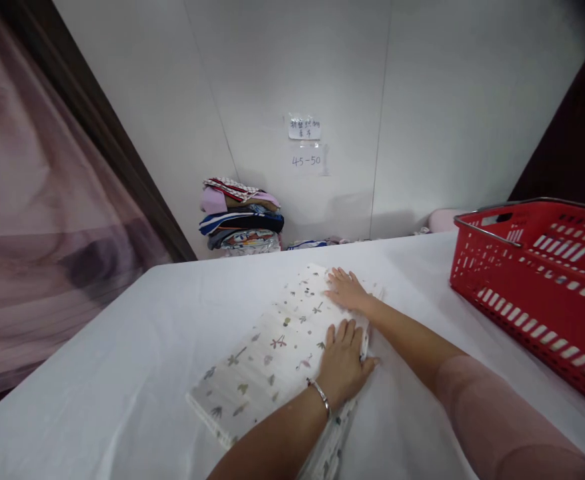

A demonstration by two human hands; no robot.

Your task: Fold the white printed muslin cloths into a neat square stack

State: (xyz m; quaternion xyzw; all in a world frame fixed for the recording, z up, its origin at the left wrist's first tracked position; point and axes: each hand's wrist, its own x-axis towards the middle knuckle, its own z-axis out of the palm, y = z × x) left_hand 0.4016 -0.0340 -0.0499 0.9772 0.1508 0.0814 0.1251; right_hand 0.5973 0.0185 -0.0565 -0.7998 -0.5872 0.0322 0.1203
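Note:
A white cloth (267, 353) printed with small leaves and plants lies folded on the white-covered table (172, 320), slanting from lower left to upper right. Flat on its right part rests my left hand (343, 360), a silver bracelet at the wrist, fingers apart and the thumb reaching over the cloth's right edge. Farther away, my right hand (347, 290) lies with spread fingers on the cloth's far end. Part of the cloth hangs out from under my left wrist toward the near side.
A red plastic basket (532, 280) stands on the table's right side. Beyond the far edge is a stack of folded clothes (242, 220) against the wall, with paper labels (306, 160) above. A pinkish curtain (47, 200) hangs at the left.

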